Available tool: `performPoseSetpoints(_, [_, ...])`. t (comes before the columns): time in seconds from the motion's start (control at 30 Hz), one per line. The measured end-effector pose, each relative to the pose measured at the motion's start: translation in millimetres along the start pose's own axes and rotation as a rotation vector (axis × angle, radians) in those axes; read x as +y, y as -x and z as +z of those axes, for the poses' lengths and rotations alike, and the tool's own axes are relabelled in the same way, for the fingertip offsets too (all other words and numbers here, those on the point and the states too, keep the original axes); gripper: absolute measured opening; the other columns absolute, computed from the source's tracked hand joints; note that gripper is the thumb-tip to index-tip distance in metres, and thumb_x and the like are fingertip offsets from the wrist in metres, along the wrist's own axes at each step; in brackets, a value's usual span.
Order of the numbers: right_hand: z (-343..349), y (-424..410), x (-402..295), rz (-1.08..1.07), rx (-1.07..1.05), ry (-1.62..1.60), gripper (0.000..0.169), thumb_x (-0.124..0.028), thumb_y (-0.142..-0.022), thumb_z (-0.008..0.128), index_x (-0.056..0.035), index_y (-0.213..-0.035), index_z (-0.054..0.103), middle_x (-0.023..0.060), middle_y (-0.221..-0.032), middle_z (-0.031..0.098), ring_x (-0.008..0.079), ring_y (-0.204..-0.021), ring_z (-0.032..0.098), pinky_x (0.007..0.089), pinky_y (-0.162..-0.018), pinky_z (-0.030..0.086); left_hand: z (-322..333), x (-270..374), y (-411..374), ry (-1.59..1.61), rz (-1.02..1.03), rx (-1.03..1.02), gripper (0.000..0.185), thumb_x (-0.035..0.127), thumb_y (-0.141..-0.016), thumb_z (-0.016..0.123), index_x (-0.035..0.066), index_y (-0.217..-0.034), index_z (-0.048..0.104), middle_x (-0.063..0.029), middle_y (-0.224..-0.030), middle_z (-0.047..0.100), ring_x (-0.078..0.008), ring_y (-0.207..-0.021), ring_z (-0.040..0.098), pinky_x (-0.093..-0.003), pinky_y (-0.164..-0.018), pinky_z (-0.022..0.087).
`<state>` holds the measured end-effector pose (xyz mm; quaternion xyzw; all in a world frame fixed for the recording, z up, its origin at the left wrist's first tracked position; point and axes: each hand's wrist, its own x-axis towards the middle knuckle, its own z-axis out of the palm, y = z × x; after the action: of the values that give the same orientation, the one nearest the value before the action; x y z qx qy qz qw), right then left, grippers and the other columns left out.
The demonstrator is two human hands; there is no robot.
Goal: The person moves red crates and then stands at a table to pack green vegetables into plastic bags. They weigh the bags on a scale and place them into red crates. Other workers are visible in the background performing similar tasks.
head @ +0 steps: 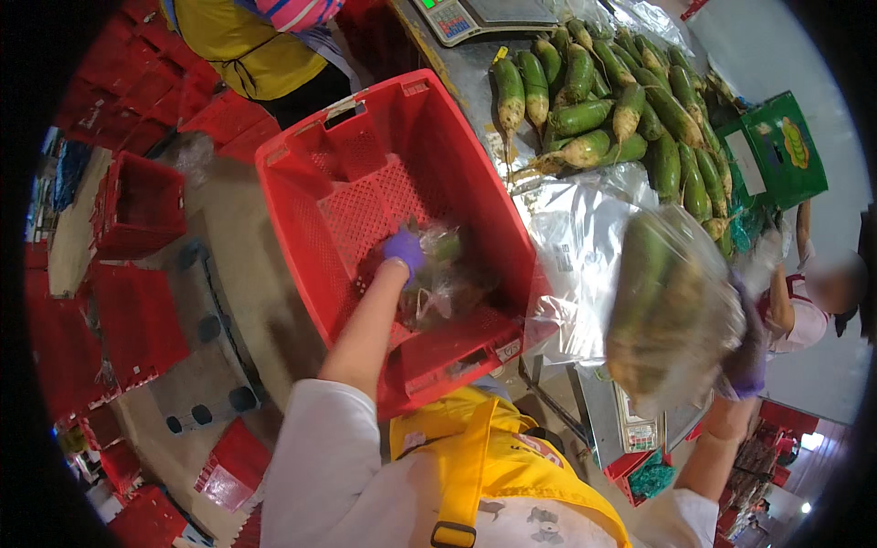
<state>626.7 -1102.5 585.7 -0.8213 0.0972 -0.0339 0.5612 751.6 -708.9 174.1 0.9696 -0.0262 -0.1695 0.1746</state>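
Observation:
My left hand (404, 253), in a purple glove, reaches down into a large red plastic crate (473, 178). It is beside clear-bagged green radishes (445, 248) on the crate's bottom; its fingers are mostly hidden, so whether it grips a bag is unclear. Out to the right, my right hand (745, 363), gloved in purple too, holds up a clear plastic bag of green radishes (664, 308), blurred by motion. Flat clear plastic bags (572, 240) lie on the metal table's edge between the crate and the raised bag.
Loose green radishes (647, 113) are heaped on the table near a digital scale (466, 24) and a green carton (777, 154). Another scale (640, 425) sits lower right. One person (267, 61) stands beyond the crate, another (798, 315) at right. Red crates (140, 205) and a grey pallet (205, 377) occupy the left floor.

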Motion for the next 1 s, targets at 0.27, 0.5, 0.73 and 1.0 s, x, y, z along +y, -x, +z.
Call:
performPoseSetpoints(0.27, [329.5,-125.3,57.3,0.667,-0.295,-1.019,0.029,-0.028,-0.089,0.053,-0.0041,-0.106,0.057,0.0093,-0.096,0.060,0.0194,-0.087,0.057,0.0328,-0.081,0.047,39.0,6.9,28.6,0.019,-0.069,-0.296,0.039,0.030,-0.084,0.050,0.007,-0.115,0.057,-0.0165,-0.118,0.055,-0.0318,-0.109,0.054,-0.0442,-0.089,0.043])
performPoseSetpoints(0.5, [485.7,-153.7,213.4,0.113,-0.495,0.294,0.031,-0.029,-0.083,0.055,-0.0162,-0.111,0.061,0.0112,-0.108,0.062,0.0275,-0.097,0.061,0.0337,-0.082,0.049,107.6,-20.1,32.4,-0.095,0.068,-0.232,0.039,0.028,-0.085,0.048,0.007,-0.117,0.054,-0.0121,-0.117,0.057,-0.0310,-0.106,0.055,-0.0426,-0.088,0.043])
performPoseSetpoints(0.73, [516.2,-183.3,235.8,0.015,-0.728,0.879,0.032,-0.025,-0.076,0.063,-0.0135,-0.105,0.064,0.0091,-0.107,0.063,0.0258,-0.097,0.062,0.0357,-0.080,0.050,85.5,-4.9,47.7,0.266,0.106,-0.167,0.038,0.030,-0.083,0.051,0.004,-0.111,0.057,-0.0156,-0.109,0.060,-0.0332,-0.103,0.056,-0.0466,-0.083,0.045])
performPoseSetpoints(1.0, [418.9,-163.1,216.5,0.306,-0.265,-0.261,0.034,-0.017,-0.079,0.062,-0.0092,-0.112,0.059,0.0158,-0.109,0.060,0.0286,-0.102,0.057,0.0333,-0.085,0.046,73.6,-30.9,47.6,0.348,0.079,-0.318,0.033,0.025,-0.080,0.055,0.003,-0.103,0.060,-0.0207,-0.101,0.061,-0.0398,-0.095,0.056,-0.0441,-0.082,0.045])
